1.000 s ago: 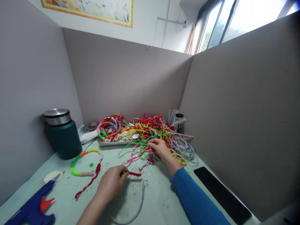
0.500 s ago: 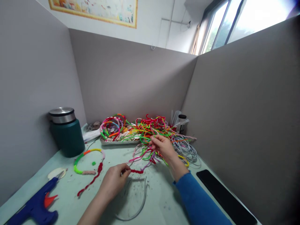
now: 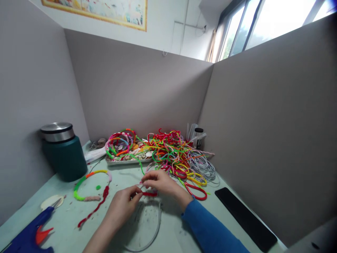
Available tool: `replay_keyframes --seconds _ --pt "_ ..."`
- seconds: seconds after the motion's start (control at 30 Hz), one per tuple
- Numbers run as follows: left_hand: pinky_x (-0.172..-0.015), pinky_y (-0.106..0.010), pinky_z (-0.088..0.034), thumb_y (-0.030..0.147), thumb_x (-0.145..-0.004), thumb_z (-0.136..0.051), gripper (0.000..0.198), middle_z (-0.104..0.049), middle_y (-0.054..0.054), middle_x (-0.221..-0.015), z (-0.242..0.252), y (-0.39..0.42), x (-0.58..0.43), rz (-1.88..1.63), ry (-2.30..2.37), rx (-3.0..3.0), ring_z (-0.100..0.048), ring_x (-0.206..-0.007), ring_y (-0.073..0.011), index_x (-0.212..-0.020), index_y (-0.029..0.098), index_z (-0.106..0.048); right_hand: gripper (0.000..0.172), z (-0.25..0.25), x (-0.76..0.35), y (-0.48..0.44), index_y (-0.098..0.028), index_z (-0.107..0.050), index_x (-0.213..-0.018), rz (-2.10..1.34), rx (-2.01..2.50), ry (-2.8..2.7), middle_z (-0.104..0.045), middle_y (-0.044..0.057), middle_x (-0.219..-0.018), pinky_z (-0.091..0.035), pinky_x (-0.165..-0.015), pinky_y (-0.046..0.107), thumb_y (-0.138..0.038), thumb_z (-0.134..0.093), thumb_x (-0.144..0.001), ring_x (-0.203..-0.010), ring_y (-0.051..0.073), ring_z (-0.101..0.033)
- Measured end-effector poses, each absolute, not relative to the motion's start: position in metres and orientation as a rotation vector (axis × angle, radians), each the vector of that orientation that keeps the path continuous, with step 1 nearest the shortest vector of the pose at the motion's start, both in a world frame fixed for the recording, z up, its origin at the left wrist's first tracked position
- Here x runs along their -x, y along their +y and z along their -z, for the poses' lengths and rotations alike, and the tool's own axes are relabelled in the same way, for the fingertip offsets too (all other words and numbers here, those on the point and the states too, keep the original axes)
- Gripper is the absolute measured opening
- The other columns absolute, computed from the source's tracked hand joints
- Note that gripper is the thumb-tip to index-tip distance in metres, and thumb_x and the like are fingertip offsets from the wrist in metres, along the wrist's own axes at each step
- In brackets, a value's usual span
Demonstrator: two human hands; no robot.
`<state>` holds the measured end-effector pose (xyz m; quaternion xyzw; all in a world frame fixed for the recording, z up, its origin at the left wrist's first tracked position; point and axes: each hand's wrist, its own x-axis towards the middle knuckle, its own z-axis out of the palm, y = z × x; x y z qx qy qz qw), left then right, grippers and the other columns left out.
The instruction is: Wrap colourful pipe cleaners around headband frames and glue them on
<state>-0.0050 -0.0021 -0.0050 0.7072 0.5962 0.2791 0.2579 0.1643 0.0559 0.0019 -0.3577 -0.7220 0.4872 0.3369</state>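
My left hand [image 3: 123, 203] is closed in a pinch on a short red pipe cleaner [image 3: 150, 194], which sticks out to the right of its fingertips. Just above it, my right hand [image 3: 163, 184] has its thumb and fingers pinched together, close to the left fingertips; what they hold is too small to make out. Below both hands a grey curved hoop [image 3: 158, 225] lies on the table. To the left rests a colourful fuzzy-wrapped hoop [image 3: 79, 184] with a dark red twisted strand [image 3: 96, 209] trailing from its end.
A tangled pile of coloured pipe cleaners [image 3: 168, 151] and grey wire loops [image 3: 204, 165] fills the back right. Beside it is a metal tray [image 3: 126, 162] of buttons and wrapped hoops. A green flask [image 3: 64, 158], blue glue gun [image 3: 31, 230] and black phone-like slab [image 3: 244, 218] stand around.
My right hand has come from the pile down and left to my left hand. Some strands at the pile's front, including a red loop, now lie further right. The view has shifted slightly.
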Motion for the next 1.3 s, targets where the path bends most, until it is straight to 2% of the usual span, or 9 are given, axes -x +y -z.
replay_keyframes --seconds 0.1,0.27,0.57,0.67,0.73,0.87,1.0,1.1,1.3 --pt "-0.058 -0.022 -0.034 0.031 -0.077 -0.048 0.024 -0.067 -0.001 -0.067 0.005 -0.002 0.005 -0.794 1.595 -1.907 -0.058 -0.063 -0.0161 -0.076 0.019 -0.068 0.019 -0.006 -0.164 0.053 -0.019 -0.071 -0.087 -1.245 0.9 -1.903 -0.066 0.0 -0.074 -0.043 -0.059 0.022 -0.02 -0.061 -0.071 -0.066 0.012 -0.057" --pt "-0.063 -0.024 -0.037 0.03 -0.075 -0.051 0.021 -0.069 -0.003 -0.074 0.004 -0.002 0.004 -0.872 1.631 -1.858 -0.058 -0.067 -0.0171 -0.074 0.02 -0.069 0.012 -0.009 -0.16 0.052 -0.018 -0.07 -0.078 -1.349 0.914 -1.669 -0.064 -0.001 -0.064 -0.044 -0.056 0.022 -0.02 -0.064 -0.068 -0.057 0.011 -0.057" --pt "-0.085 -0.032 -0.04 0.033 -0.074 -0.057 0.023 -0.069 -0.007 -0.098 0.003 -0.001 0.006 -1.081 1.573 -1.834 -0.057 -0.097 -0.0239 -0.088 0.021 -0.071 0.046 -0.005 -0.154 0.05 -0.02 -0.059 -0.113 -1.535 0.741 -1.342 -0.071 0.005 -0.084 -0.046 -0.074 0.03 -0.031 -0.069 -0.069 -0.076 0.015 -0.064" --pt "-0.072 -0.028 -0.044 0.038 -0.073 -0.059 0.029 -0.07 -0.007 -0.093 0.0 0.0 0.004 -1.14 1.37 -1.533 -0.06 -0.085 -0.0211 -0.09 0.018 -0.07 0.049 0.002 -0.149 0.047 -0.02 -0.059 -0.113 -1.644 0.684 -1.258 -0.071 0.006 -0.091 -0.046 -0.079 0.031 -0.032 -0.072 -0.068 -0.083 0.016 -0.064" --pt "-0.062 -0.025 -0.043 0.04 -0.07 -0.063 0.032 -0.069 -0.005 -0.08 -0.001 0.0 0.003 -1.159 1.283 -1.35 -0.059 -0.07 -0.017 -0.089 0.015 -0.069 0.047 0.004 -0.144 0.044 -0.02 -0.06 -0.109 -1.741 0.66 -1.187 -0.07 0.005 -0.091 -0.047 -0.079 0.032 -0.032 -0.074 -0.065 -0.081 0.016 -0.064" --pt "-0.047 -0.02 -0.034 0.045 -0.067 -0.066 0.032 -0.054 0.003 -0.05 0.001 0.0 0.004 -1.197 1.209 -1.153 -0.045 -0.046 -0.0085 -0.073 0.013 -0.065 0.04 0.002 -0.137 0.036 -0.018 -0.063 -0.095 -1.862 0.634 -1.082 -0.07 0.005 -0.088 -0.048 -0.073 0.033 -0.03 -0.078 -0.06 -0.075 0.016 -0.064" --pt "-0.043 -0.019 -0.028 0.046 -0.066 -0.067 0.033 -0.05 0.005 -0.045 0.003 0.0 0.005 -1.19 1.191 -1.138 -0.04 -0.04 -0.0068 -0.068 0.013 -0.061 0.041 -0.001 -0.135 0.032 -0.018 -0.063 -0.094 -1.866 0.63 -1.037 -0.07 0.003 -0.084 -0.048 -0.071 0.03 -0.023 -0.079 -0.056 -0.072 0.014 -0.063" --pt "-0.041 -0.019 -0.026 0.046 -0.063 -0.068 0.034 -0.048 0.006 -0.043 0.003 0.0 0.005 -1.185 1.223 -1.149 -0.038 -0.038 -0.0066 -0.068 0.013 -0.061 0.039 0.001 -0.135 0.035 -0.019 -0.063 -0.095 -1.815 0.661 -1.061 -0.069 0.002 -0.083 -0.045 -0.061 0.024 -0.023 -0.077 -0.058 -0.066 0.012 -0.06" --pt "-0.04 -0.019 -0.028 0.046 -0.064 -0.066 0.033 -0.048 0.006 -0.044 0.003 0.002 0.003 -1.241 1.289 -1.181 -0.037 -0.038 -0.0066 -0.069 0.014 -0.061 0.034 0.005 -0.135 0.038 -0.017 -0.061 -0.089 -1.728 0.746 -1.075 -0.069 0.003 -0.08 -0.041 -0.052 0.019 -0.024 -0.077 -0.06 -0.059 0.009 -0.057"
